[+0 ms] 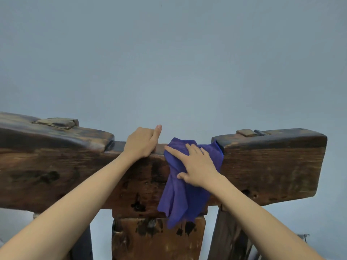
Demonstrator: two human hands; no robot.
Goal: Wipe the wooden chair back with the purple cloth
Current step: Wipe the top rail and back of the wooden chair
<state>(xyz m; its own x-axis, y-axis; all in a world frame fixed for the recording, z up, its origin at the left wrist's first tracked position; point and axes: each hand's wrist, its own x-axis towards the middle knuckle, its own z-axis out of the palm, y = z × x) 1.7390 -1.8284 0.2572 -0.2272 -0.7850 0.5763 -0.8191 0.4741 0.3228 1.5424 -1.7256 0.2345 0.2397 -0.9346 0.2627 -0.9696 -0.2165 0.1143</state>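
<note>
The dark wooden chair back (272, 171) is a thick, worn top rail that spans the view, with a lower notch in its middle. A purple cloth (180, 196) is draped over that notch and hangs down the front face. My right hand (197, 166) lies flat on the cloth with fingers spread, pressing it against the wood. My left hand (142, 143) grips the top edge of the rail just left of the cloth, fingers curled over the far side.
A plain grey-blue wall (169, 62) stands close behind the chair. A central wooden splat (142, 241) and a side post (227, 239) run down from the rail. Raised wooden pegs (58, 122) sit on the rail's top at both ends.
</note>
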